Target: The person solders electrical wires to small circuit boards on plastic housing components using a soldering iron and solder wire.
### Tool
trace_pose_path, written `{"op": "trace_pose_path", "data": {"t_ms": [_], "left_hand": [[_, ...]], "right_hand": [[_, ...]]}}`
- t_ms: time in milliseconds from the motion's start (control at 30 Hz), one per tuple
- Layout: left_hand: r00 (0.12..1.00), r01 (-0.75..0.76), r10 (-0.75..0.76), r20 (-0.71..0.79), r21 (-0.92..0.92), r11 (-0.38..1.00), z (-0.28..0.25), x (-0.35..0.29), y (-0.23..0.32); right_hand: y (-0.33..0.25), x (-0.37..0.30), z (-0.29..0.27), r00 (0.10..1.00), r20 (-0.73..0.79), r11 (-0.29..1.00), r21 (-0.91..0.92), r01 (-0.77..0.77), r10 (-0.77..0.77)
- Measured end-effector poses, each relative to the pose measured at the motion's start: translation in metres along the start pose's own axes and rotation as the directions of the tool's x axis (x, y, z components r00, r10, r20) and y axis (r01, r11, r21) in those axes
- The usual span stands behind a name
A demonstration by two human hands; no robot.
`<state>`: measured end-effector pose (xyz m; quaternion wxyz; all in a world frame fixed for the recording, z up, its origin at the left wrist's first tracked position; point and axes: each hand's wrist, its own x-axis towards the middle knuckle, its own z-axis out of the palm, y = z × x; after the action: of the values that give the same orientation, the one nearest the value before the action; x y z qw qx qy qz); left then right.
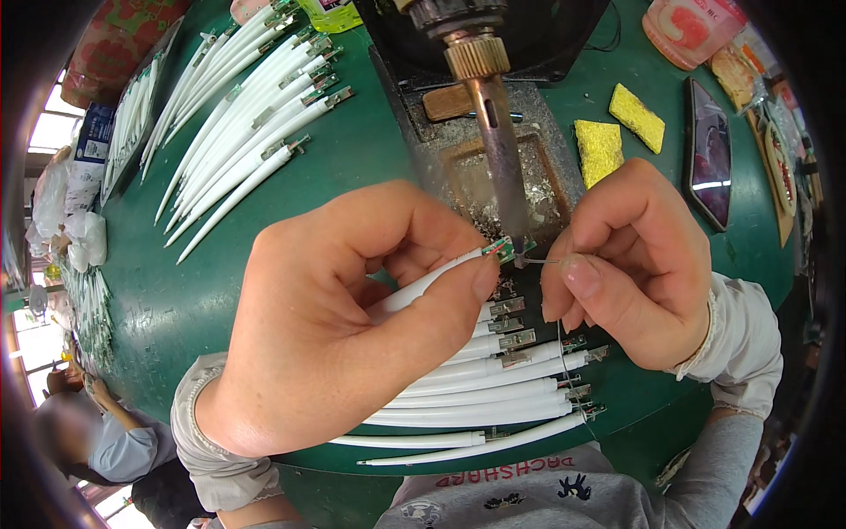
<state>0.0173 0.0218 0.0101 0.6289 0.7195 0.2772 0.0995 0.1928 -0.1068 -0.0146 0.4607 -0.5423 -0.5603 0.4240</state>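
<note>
Hands are closed in pinches: the left hand [352, 317] grips a white stick [427, 282] near its circuit board [505, 249], likely to steady that end; the right hand [639, 273] pinches thin wire [541, 261], its end aimed at the tip of a soldering iron [500, 150]; the iron points downward, unheld, which seemingly leaves both hands free; a residue-strewn tray [548, 119] lies beneath, presumably to catch drips; more white sticks [485, 388] line the near edge of the desk [185, 300], apparently for easy reach; further sticks [264, 110] fan toward its far left edge.
</note>
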Motion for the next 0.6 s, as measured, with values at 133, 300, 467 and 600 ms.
{"op": "trace_pose_path", "data": {"t_ms": [133, 300, 467, 600], "left_hand": [[0.997, -0.074, 0.073, 0.022, 0.064, 0.995, -0.002, 0.001, -0.004], [0.997, -0.074, 0.074, -0.004, 0.037, 0.997, 0.0, -0.001, -0.001], [0.996, -0.084, 0.084, -0.011, 0.026, 0.996, -0.001, -0.004, 0.002], [1.0, 0.011, -0.01, 0.018, -0.041, 0.999, -0.002, 0.0, 0.007]], "right_hand": [[0.001, 0.0, 0.0, 1.0, -0.007, 1.0, 0.01, -0.004, 0.004], [0.001, 0.001, 0.0, 1.0, -0.008, 1.0, 0.008, 0.009, -0.009], [-0.001, 0.001, 0.003, 0.999, -0.014, 0.999, 0.019, 0.033, -0.033], [0.003, 0.002, 0.003, 0.999, -0.019, 0.999, 0.027, 0.034, -0.033]]}}
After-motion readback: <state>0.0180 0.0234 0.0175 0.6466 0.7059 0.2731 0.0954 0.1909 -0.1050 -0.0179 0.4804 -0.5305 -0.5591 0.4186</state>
